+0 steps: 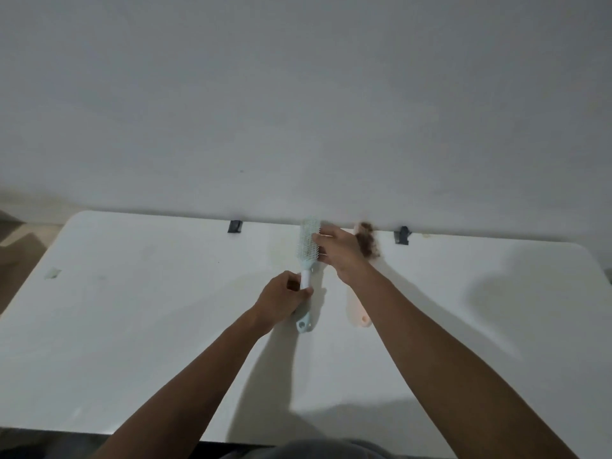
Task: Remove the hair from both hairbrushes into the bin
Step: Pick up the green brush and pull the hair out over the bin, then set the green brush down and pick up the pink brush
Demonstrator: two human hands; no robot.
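Observation:
A pale blue hairbrush (308, 241) stands tilted above the white table (165, 309), bristles facing right. My left hand (281, 301) is closed around its white and blue handle. My right hand (336, 251) rests against the bristle side of the head, fingers curled at the bristles; whether it holds hair I cannot tell. A pink hairbrush (357, 314) lies on the table just right of it, mostly hidden under my right wrist. A clump of brown hair (367, 241) sits on its head near the table's far edge. No bin is in view.
A plain white wall stands right behind the table. Two dark clips (234, 226) (402, 235) sit on the table's far edge. A small piece of tape (53, 273) lies at the left. Floor shows past the left edge.

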